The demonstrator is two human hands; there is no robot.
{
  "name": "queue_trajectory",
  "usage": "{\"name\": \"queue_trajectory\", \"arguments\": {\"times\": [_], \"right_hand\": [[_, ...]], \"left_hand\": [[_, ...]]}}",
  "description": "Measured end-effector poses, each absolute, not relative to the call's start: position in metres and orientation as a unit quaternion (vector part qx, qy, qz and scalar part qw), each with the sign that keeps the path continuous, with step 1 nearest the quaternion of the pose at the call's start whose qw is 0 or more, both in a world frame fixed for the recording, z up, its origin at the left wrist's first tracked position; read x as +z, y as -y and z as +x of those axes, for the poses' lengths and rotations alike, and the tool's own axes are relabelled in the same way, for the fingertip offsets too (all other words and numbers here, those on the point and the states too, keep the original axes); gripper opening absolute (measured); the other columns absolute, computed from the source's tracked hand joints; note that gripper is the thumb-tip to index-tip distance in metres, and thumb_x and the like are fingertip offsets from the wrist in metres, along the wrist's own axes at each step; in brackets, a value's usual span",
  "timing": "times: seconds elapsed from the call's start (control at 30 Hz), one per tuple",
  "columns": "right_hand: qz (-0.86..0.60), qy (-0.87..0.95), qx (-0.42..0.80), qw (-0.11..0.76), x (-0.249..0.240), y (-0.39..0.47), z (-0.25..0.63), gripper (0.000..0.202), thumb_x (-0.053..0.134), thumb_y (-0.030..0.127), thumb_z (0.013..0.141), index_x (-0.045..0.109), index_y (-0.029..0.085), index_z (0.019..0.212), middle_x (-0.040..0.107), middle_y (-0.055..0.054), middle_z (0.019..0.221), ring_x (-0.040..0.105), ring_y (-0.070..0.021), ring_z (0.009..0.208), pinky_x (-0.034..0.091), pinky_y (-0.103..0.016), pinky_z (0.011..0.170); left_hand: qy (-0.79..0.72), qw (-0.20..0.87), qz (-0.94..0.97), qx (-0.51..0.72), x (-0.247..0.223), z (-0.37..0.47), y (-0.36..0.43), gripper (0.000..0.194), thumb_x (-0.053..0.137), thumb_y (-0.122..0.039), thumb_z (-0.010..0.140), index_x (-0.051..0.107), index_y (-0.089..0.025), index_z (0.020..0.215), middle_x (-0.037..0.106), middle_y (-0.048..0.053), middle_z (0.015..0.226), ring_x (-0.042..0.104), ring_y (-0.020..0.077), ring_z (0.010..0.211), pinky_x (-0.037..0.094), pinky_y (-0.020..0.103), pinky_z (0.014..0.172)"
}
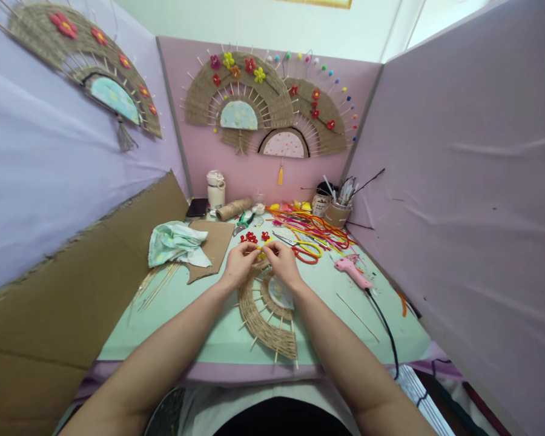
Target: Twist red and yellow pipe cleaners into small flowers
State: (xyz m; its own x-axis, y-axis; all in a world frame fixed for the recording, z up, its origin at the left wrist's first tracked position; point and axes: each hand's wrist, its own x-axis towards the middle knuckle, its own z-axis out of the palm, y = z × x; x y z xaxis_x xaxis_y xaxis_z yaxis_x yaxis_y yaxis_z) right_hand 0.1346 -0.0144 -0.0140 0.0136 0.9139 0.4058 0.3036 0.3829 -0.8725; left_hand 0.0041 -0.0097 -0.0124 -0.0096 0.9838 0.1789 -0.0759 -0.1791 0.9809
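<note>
My left hand [241,263] and my right hand [280,260] meet over the middle of the table, fingers pinched together on a small yellow piece [261,249]. Its exact shape is mostly hidden by the fingertips. Below the hands lies a woven twine fan [262,321] with thin sticks poking out and a pale patterned half-circle at its centre. Just beyond my fingers are small red flowers [249,238]. Red- and yellow-handled scissors [305,247] rest to the right of them.
A pink glue gun [354,272] with a black cord lies at the right. Behind are colourful pipe cleaners [331,230], a twine roll [234,209] and a white bottle [216,191]. Patterned cloth [177,244] and cardboard [213,245] lie left. Finished fans [200,91] hang behind.
</note>
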Motion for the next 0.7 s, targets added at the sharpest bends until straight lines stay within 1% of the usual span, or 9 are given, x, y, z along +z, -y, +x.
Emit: {"name": "queue_trajectory", "arguments": {"times": [0.17, 0.3, 0.37, 0.43, 0.53, 0.63, 0.7], "right_hand": [[-0.483, 0.632, 0.293, 0.530, -0.0184, 0.0120, 0.1329, 0.019, 0.053, 0.036, 0.074, 0.057, 0.019, 0.065, 0.055, 0.001, 0.062, 0.046, -0.0129, 0.060, 0.035, -0.024, 0.058], [-0.479, 0.593, 0.378, 0.526, -0.0221, 0.0065, 0.1324, 0.022, 0.052, 0.038, 0.074, 0.054, 0.018, 0.064, 0.048, 0.004, 0.055, 0.040, -0.0101, 0.053, 0.032, -0.022, 0.053], [-0.479, 0.577, 0.410, 0.519, -0.0235, 0.0046, 0.1325, 0.024, 0.052, 0.040, 0.074, 0.055, 0.018, 0.066, 0.047, 0.004, 0.054, 0.039, -0.0094, 0.051, 0.032, -0.022, 0.051], [-0.480, 0.579, 0.401, 0.523, -0.0241, 0.0044, 0.1327, 0.026, 0.052, 0.042, 0.074, 0.057, 0.017, 0.069, 0.051, 0.004, 0.056, 0.042, -0.0097, 0.052, 0.033, -0.022, 0.052], [-0.477, 0.600, 0.361, 0.531, -0.0234, 0.0067, 0.1328, 0.025, 0.054, 0.043, 0.074, 0.058, 0.018, 0.072, 0.057, 0.002, 0.063, 0.048, -0.0113, 0.058, 0.037, -0.023, 0.056], [-0.474, 0.618, 0.337, 0.529, -0.0221, 0.0094, 0.1330, 0.020, 0.059, 0.038, 0.071, 0.058, 0.018, 0.070, 0.059, 0.001, 0.065, 0.050, -0.0124, 0.060, 0.038, -0.024, 0.058], [-0.475, 0.628, 0.324, 0.525, -0.0211, 0.0104, 0.1337, 0.017, 0.058, 0.036, 0.071, 0.058, 0.019, 0.069, 0.059, 0.000, 0.066, 0.050, -0.0127, 0.060, 0.037, -0.024, 0.058]], "left_hand": [[-0.433, 0.497, 0.481, 0.578, -0.0116, 0.0031, 0.0074, 0.028, 0.076, -0.032, 0.053, 0.061, -0.013, 0.068, 0.060, -0.001, 0.064, 0.055, 0.0104, 0.060, 0.050, 0.026, 0.062], [-0.402, 0.553, 0.429, 0.590, -0.0109, 0.0066, 0.0086, 0.035, 0.079, -0.034, 0.047, 0.060, -0.013, 0.069, 0.060, 0.000, 0.066, 0.055, 0.0097, 0.061, 0.049, 0.025, 0.063], [-0.393, 0.572, 0.406, 0.595, -0.0115, 0.0081, 0.0087, 0.038, 0.081, -0.034, 0.045, 0.060, -0.013, 0.069, 0.060, 0.000, 0.067, 0.056, 0.0102, 0.063, 0.049, 0.026, 0.066], [-0.397, 0.570, 0.403, 0.596, -0.0121, 0.0088, 0.0084, 0.040, 0.081, -0.035, 0.044, 0.059, -0.013, 0.069, 0.060, 0.001, 0.068, 0.057, 0.0109, 0.065, 0.049, 0.028, 0.068], [-0.400, 0.548, 0.416, 0.606, -0.0120, 0.0086, 0.0082, 0.038, 0.079, -0.036, 0.048, 0.059, -0.013, 0.070, 0.060, 0.000, 0.069, 0.058, 0.0119, 0.067, 0.050, 0.030, 0.072], [-0.396, 0.539, 0.420, 0.613, -0.0104, 0.0077, 0.0092, 0.035, 0.078, -0.034, 0.050, 0.059, -0.013, 0.071, 0.061, 0.000, 0.070, 0.059, 0.0125, 0.069, 0.049, 0.030, 0.074], [-0.406, 0.535, 0.431, 0.603, -0.0086, 0.0065, 0.0101, 0.032, 0.077, -0.032, 0.050, 0.059, -0.013, 0.070, 0.061, 0.000, 0.069, 0.058, 0.0123, 0.067, 0.049, 0.029, 0.072]]}}
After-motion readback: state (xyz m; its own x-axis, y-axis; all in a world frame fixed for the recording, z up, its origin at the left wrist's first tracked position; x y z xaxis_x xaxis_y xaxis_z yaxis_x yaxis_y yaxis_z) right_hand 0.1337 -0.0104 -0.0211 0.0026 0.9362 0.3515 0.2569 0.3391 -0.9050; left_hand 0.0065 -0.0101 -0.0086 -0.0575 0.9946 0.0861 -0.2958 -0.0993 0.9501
